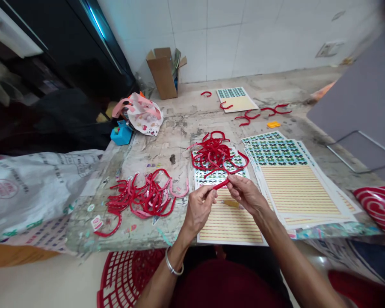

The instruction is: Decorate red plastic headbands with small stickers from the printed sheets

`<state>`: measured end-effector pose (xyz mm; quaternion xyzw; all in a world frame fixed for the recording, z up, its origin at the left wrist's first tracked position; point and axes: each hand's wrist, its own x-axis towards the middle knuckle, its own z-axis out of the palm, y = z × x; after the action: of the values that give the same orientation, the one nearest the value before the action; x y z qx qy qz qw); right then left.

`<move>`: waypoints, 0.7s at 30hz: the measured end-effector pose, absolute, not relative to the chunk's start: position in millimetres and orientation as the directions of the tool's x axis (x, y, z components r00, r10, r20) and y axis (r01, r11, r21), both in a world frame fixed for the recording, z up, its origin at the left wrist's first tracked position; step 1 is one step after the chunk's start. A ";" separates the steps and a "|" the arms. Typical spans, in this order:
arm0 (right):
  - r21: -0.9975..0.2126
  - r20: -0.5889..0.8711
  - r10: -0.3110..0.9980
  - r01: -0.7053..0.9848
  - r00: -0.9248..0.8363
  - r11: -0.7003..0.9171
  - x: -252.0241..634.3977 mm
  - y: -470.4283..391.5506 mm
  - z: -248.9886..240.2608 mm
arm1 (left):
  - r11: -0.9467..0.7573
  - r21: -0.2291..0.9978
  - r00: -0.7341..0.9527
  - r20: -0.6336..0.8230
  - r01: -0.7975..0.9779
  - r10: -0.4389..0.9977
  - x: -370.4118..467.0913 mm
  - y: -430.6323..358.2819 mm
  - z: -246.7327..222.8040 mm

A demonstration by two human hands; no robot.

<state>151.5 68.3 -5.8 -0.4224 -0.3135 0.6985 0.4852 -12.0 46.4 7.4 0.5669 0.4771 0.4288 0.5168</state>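
Note:
Over the near sheet of stickers (231, 226), both hands hold a curved red headband (221, 184). My left hand (200, 209) pinches its left end between thumb and fingers. At its right end, the thumb and fingertips of my right hand (246, 194) are closed on it. Just beyond the hands, a tangled pile of red headbands (211, 152) lies on the sheet's printed upper part. A second pile of red and pink headbands (144, 196) is spread on the table to the left. Below my right hand, a small yellowish piece (231, 203) rests on the sheet.
Several overlapping sticker sheets (295, 188) lie at right, with a small orange-yellow item (273, 125) behind them. Further back are another sheet (239, 105), loose red headbands (276, 110) and a cardboard box (163, 77). A white bag (147, 117) and blue container (121, 133) stand at left.

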 end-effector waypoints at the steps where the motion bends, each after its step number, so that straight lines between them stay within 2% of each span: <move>1: -0.890 -0.267 0.948 -0.334 -0.174 -0.312 151.6 67.8 -6.6 | -0.015 0.993 0.161 -0.004 0.116 0.987 -13.8 46.3 7.8; 3: -0.979 -0.176 0.979 -0.089 -0.102 -0.185 153.6 64.2 -10.3 | -0.015 0.993 0.088 0.004 0.119 0.996 -20.3 47.4 6.3; 4: -0.992 -0.089 0.995 0.091 -0.048 -0.084 155.7 60.6 -14.0 | -0.006 0.995 0.029 0.003 0.095 1.000 -24.9 48.4 3.8; 5: -0.956 0.019 1.000 0.292 -0.013 0.021 158.3 55.7 -19.3 | 0.006 0.998 -0.039 -0.004 0.058 0.999 -29.9 49.5 0.0; 6: -0.865 0.129 0.992 0.487 -0.011 0.118 161.2 49.6 -26.1 | 0.018 1.000 -0.101 -0.016 0.018 0.995 -34.8 50.5 -5.2; 8: -0.640 0.236 0.964 0.727 -0.123 0.250 166.4 35.5 -43.4 | 0.041 0.998 -0.169 -0.048 -0.049 0.984 -42.1 51.6 -18.4; 10: -0.513 0.243 0.950 0.804 -0.198 0.299 169.0 21.9 -61.2 | 0.061 0.996 -0.182 -0.072 -0.067 0.981 -43.2 51.4 -32.9; 12: -0.478 0.250 0.943 0.819 -0.221 0.319 168.3 12.6 -74.1 | 0.089 0.994 -0.181 -0.100 -0.069 0.978 -37.7 51.3 -46.0; 18: -0.566 0.218 0.938 0.748 -0.271 0.347 157.5 28.2 -70.0 | 0.126 0.989 -0.241 -0.140 -0.073 0.960 -22.0 62.1 -71.2; 21: -0.564 0.268 0.904 0.707 -0.333 0.427 148.3 56.3 -62.7 | 0.115 0.991 -0.277 -0.129 -0.064 0.952 -30.7 70.5 -78.4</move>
<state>148.3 56.3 -62.7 -0.5052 -0.7971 0.1763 0.2799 -30.7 70.5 -78.4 0.3805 0.5836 0.5456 0.4658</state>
